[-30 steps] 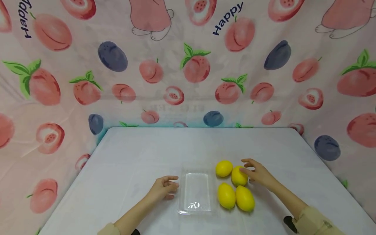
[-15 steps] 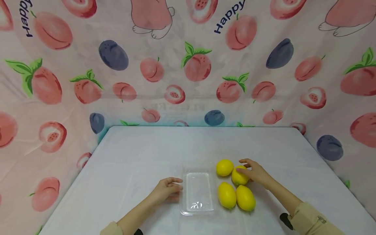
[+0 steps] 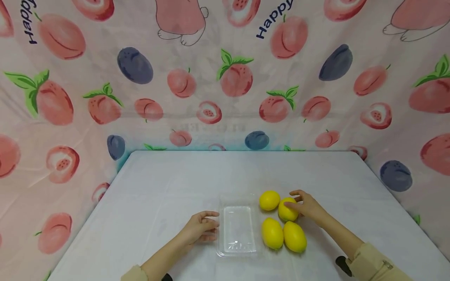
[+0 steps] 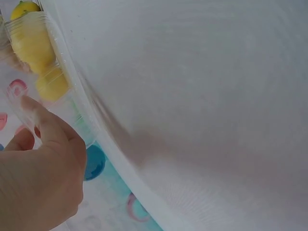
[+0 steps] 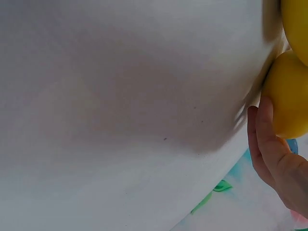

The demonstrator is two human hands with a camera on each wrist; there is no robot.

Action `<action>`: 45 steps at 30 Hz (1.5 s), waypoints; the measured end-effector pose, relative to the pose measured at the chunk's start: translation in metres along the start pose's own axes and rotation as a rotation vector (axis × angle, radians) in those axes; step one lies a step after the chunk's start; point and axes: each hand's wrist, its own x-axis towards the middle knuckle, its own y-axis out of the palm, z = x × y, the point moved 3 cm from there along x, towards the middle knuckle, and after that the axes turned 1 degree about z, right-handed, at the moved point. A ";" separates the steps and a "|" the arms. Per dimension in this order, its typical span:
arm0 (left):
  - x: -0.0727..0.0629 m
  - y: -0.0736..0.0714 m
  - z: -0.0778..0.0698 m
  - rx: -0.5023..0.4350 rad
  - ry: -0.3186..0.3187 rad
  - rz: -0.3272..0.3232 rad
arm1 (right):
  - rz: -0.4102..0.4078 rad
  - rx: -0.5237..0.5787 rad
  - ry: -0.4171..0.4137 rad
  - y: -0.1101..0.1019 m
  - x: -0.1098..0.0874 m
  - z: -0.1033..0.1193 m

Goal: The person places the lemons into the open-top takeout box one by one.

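A clear plastic container (image 3: pixel 237 230) lies on the white table with its hollow side up. My left hand (image 3: pixel 201 227) is at its left rim, fingertips touching the edge. In the left wrist view, the fingers of that hand (image 4: pixel 50 154) reach to the see-through wall, lemons showing behind it. Just right of the container sit several yellow lemons in a close group. My right hand (image 3: pixel 309 207) holds the back-right lemon (image 3: pixel 287 212), thumb across its top and fingers on its far side. In the right wrist view, fingers (image 5: pixel 265 127) lie along that lemon (image 5: pixel 288 96).
Beside the held lemon are the back-left lemon (image 3: pixel 269 200), front-left lemon (image 3: pixel 272 234) and front-right lemon (image 3: pixel 295 237). The white table (image 3: pixel 168 175) ends at a peach-print cloth (image 3: pixel 207 78) behind and along both sides.
My left hand has moved right to meet the container's rim, and the container has shifted slightly right. My right hand has closed in on the back-right lemon. Little differs in the last half second.
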 end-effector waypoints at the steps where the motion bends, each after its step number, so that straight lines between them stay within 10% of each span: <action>1: 0.000 0.000 0.000 -0.004 0.001 0.000 | 0.004 0.001 0.006 0.000 0.000 0.000; 45: -0.003 0.001 0.001 -0.118 -0.042 -0.002 | -0.019 0.036 -0.033 -0.023 -0.008 0.009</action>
